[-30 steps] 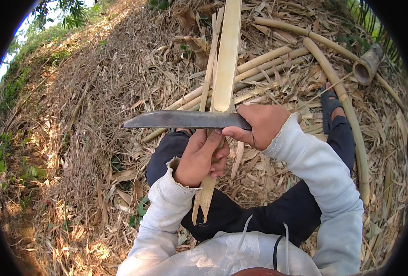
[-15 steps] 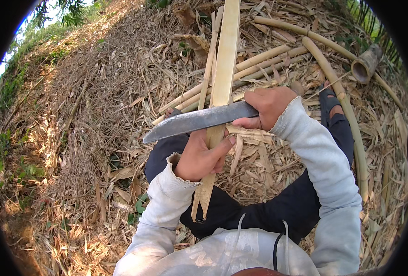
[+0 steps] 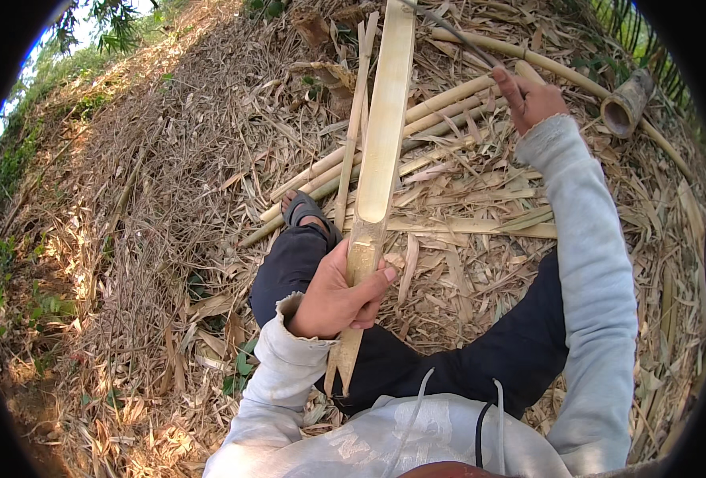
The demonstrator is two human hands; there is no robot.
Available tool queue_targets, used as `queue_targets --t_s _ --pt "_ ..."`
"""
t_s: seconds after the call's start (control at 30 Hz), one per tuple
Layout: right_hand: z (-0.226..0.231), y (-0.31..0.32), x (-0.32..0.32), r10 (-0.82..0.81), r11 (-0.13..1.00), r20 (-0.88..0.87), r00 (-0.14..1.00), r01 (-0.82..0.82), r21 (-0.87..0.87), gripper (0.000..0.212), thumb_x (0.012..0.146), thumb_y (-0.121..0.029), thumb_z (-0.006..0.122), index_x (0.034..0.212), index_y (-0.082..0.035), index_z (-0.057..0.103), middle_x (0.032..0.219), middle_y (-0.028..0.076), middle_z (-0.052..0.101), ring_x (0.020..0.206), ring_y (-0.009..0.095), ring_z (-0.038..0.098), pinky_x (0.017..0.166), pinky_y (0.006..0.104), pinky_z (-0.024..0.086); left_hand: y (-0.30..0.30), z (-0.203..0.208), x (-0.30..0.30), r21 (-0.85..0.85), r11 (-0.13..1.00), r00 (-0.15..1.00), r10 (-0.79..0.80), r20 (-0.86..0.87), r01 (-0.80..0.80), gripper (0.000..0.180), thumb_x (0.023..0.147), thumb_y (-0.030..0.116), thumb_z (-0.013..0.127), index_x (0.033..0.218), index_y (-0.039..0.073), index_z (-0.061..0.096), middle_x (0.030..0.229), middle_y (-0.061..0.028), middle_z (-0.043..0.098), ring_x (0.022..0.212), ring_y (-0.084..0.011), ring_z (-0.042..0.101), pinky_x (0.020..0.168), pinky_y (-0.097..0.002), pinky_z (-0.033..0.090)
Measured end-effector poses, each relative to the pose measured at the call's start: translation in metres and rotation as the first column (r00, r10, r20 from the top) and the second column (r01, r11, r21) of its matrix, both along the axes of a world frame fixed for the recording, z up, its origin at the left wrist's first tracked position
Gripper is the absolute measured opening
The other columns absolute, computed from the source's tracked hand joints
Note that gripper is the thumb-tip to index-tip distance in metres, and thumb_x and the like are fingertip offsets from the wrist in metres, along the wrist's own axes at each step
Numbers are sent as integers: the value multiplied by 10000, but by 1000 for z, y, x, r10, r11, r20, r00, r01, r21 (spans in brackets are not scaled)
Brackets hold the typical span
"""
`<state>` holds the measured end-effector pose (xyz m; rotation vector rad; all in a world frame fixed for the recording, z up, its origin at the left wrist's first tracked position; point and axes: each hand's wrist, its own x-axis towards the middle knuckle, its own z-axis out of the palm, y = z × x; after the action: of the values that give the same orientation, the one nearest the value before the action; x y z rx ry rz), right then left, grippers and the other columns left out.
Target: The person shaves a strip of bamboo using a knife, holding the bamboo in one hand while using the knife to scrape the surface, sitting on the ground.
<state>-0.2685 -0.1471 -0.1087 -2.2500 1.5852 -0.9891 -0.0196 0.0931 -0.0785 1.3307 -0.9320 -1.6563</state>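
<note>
**Split bamboo piece (image 3: 385, 135) runs near to far, with the knife (image 3: 458, 33) at its far right**

The split bamboo piece lies in front of the person, its long axis pointing away and leaning slightly right at the far end, where it leaves the view. Its pale, hollowed face is turned up; the near end is notched into two prongs.

The left hand (image 3: 337, 295) is wrapped around the narrow near part, below the node, thumb across the top. It is the only hand on the bamboo. The right hand (image 3: 534, 102) is well apart from it, far and to the right, closed around the knife's handle, which the fist mostly hides. The thin dark blade points far and left, toward the bamboo's far stretch; whether the two touch cannot be told.

A narrow strip (image 3: 355, 119) lies just left of the bamboo, and slender poles (image 3: 448, 100) slant across the leaf-covered ground (image 3: 193, 135) beneath.
</note>
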Motion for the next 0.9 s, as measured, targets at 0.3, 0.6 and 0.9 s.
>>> queue_targets --t_s 0.3,0.6,0.9 --pt "-5 89 63 478 878 -73 875 -473 80 629 918 -622 479 748 -19 549 611 172 533 606 362 606 557 433 465 -7 -5 3 51 991 981 127 -149 -121 186 942 92 597 992 96 418 585 15 380 373 -68 316 343 -243 236" --pt "-6 66 66 464 879 -240 853 -476 6 598 893 -617 520 769 -33 564 648 174 581 626 386 614 574 446 493 -2 -8 -2 92 990 994 109 -25 -106 221 933 87 619 983 92 404 551 4 396 355 -81 328 333 -249 248" --pt "-5 98 65 615 770 -315 723 -637 41 618 819 -675 575 757 -60 557 681 143 610 630 345 633 557 422 509 -5 -20 -3 64 996 998 65 28 -66 197 921 89 638 965 74 447 534 19 393 359 -77 338 337 -246 260"
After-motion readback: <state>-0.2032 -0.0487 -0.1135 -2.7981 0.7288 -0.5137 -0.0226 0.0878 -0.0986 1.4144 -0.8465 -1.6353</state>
